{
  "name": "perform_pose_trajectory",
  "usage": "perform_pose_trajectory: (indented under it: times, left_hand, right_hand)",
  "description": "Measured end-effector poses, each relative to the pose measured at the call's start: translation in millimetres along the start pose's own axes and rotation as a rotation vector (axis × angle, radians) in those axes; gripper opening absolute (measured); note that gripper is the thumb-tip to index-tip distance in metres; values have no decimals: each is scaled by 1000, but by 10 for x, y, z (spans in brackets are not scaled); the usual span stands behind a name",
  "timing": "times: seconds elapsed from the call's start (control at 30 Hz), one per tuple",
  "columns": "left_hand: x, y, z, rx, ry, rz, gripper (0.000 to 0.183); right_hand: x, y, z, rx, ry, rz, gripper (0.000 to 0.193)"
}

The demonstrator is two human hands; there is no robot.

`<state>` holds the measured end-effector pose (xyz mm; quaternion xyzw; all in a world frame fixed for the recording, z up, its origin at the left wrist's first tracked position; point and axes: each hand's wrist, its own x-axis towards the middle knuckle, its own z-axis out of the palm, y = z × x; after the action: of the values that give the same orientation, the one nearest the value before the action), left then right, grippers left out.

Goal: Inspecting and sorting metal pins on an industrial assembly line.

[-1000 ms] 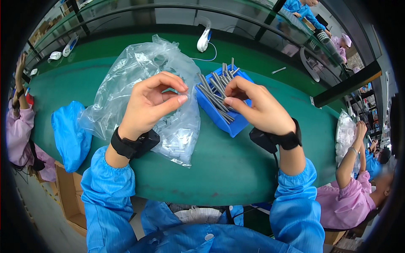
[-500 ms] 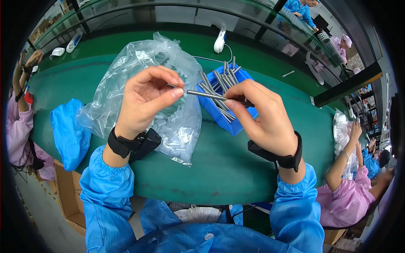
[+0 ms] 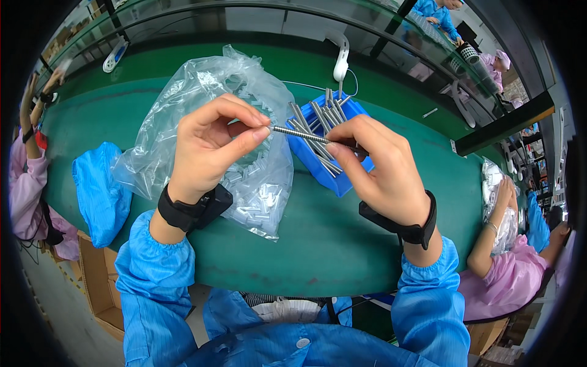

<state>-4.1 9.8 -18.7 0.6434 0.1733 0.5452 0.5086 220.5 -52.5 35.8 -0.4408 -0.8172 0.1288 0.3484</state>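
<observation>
Between the thumb and fingers of my right hand [image 3: 382, 162] is a long, thin, tightly wound metal coil spring [image 3: 299, 133]. It lies nearly level, its free end pointing left. My left hand [image 3: 214, 144] is closed in a pinch right at that free end. Whatever lies between its fingertips is too small and covered to make out. Behind my right hand, a blue plastic bin [image 3: 333, 183] holds several similar springs [image 3: 324, 113], some sticking up. A clear plastic bag [image 3: 165, 110] beyond my left hand contains many small clear plastic pieces [image 3: 260, 199].
A blue cloth bundle [image 3: 101, 189] rests on the green table [image 3: 293, 263] at left. Past the table runs a green conveyor belt [image 3: 232, 43] carrying white curved devices [image 3: 341, 64]. A dark metal post [image 3: 504, 125] juts in at right. Co-workers in pink sit on both sides.
The left pinch has moved slightly right and now meets the spring's end. White devices on the belt have shifted to the right. The co-worker's hands at right have come together.
</observation>
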Motion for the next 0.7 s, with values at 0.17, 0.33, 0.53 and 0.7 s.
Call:
perform_pose_trajectory:
  times: [0.17, 0.33, 0.53, 0.7]
  left_hand:
    - [0, -2, 3, 47, 0, 40, 19]
    - [-6, -12, -14, 83, 6, 89, 19]
    - [2, -31, -32, 85, 7, 115, 20]
    - [1, -21, -16, 89, 6, 125, 20]
  right_hand:
    - [-1, 9, -12, 8, 2, 12, 9]
    - [7, -9, -18, 62, -12, 46, 8]
    - [8, 17, 4, 132, -12, 86, 7]
    - [-4, 42, 1, 125, 14, 73, 7]
